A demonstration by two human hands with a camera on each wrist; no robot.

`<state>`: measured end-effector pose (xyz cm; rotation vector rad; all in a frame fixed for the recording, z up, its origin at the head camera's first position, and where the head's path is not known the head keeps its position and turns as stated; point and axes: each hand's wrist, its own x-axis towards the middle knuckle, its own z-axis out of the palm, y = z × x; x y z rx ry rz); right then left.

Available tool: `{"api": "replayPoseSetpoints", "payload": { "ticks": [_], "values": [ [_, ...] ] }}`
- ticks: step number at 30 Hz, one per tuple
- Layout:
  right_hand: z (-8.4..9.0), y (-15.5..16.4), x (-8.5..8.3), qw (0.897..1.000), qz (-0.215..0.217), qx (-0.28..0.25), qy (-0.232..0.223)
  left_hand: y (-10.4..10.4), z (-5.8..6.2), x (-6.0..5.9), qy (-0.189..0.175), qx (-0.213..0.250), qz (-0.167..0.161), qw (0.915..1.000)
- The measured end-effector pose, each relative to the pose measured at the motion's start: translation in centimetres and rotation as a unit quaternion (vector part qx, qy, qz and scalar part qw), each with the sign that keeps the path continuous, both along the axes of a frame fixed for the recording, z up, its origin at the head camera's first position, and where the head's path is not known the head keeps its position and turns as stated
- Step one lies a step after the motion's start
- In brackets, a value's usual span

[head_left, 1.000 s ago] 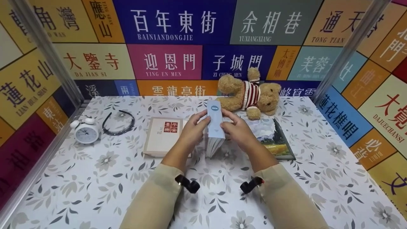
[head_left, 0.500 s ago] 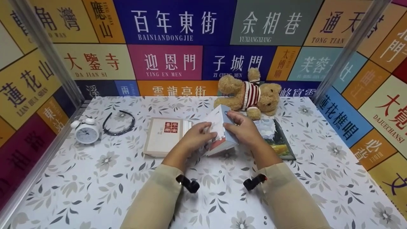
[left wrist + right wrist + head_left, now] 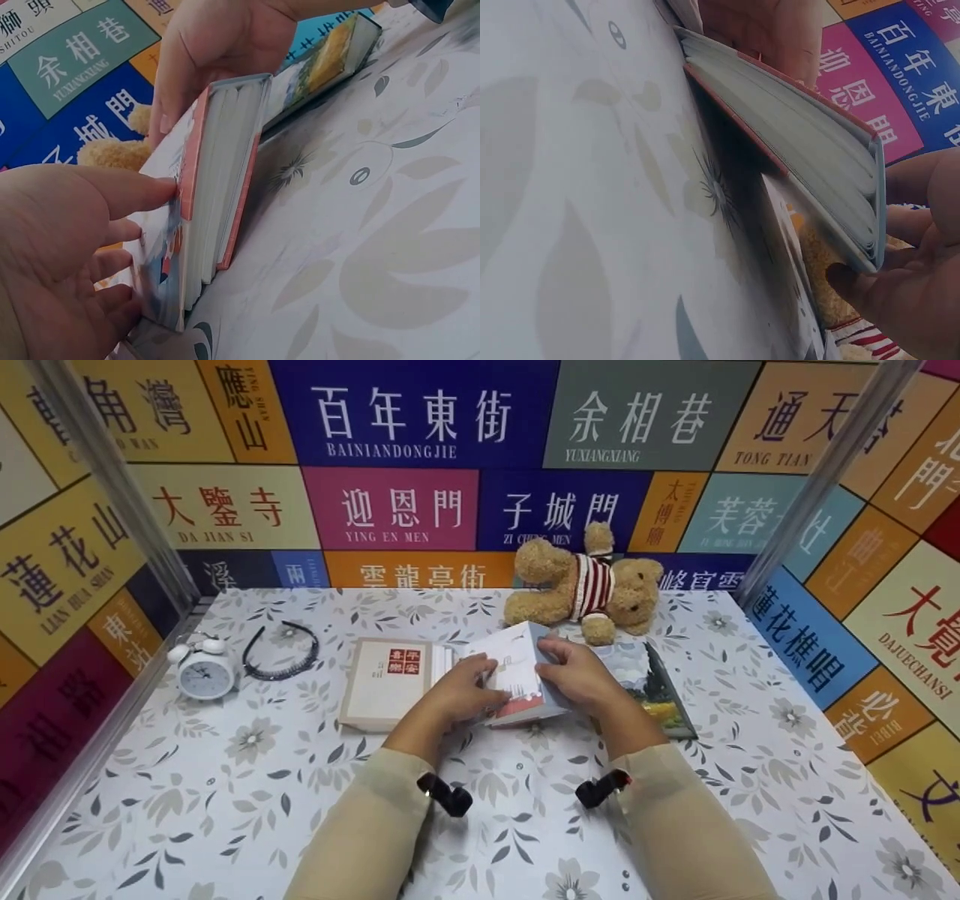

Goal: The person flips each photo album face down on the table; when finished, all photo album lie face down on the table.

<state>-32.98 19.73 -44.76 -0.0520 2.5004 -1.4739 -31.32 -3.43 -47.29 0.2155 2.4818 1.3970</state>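
Observation:
A thick book (image 3: 517, 664) with a white and red cover and a pale blue spine is tilted over the table between both hands. My left hand (image 3: 459, 688) holds its left side, the thumb on the front cover near the red lower edge, as the left wrist view shows. At the spine side, my right hand (image 3: 581, 673) grips the book between thumb and fingers. In the right wrist view, the page block (image 3: 802, 135) fans slightly between the covers, and the right hand (image 3: 922, 247) wraps the spine corner.
Left of the hands lies a beige box-like book (image 3: 386, 682) with red squares. A painting-covered flat item (image 3: 664, 697) lies right, a teddy bear (image 3: 592, 585) behind. An alarm clock (image 3: 204, 671) and a black headband (image 3: 281, 671) are far left on the floral tabletop (image 3: 247, 802).
The book has turned from spine facing up the middle to its front cover showing, and has tipped lower. My right hand moved slightly right with the spine; the left hand shifted onto the cover.

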Motion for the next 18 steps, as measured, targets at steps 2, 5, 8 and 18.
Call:
{"api": "replayPoseSetpoints", "payload": {
  "ticks": [2, 5, 8, 18],
  "values": [
    [-0.1, 0.0, 0.1, 1.000, 0.000, 0.008, -0.005, 0.1, 0.0, 0.0, 0.003, -0.016, -0.003, 0.9999],
    [-0.2, -0.1, 0.1, 1.000, 0.000, 0.013, -0.012, 0.1, 0.1, 0.0, 0.008, -0.039, -0.007, 0.9992],
    [-0.4, 0.0, 0.0, 0.999, -0.003, 0.020, -0.026, 0.2, 0.2, 0.1, 0.011, -0.053, -0.009, 0.9985],
    [-1.1, 0.2, -0.3, 0.996, 0.037, 0.077, -0.034, 0.4, 0.5, 0.1, 0.038, -0.089, -0.021, 0.9951]
  ]
}}
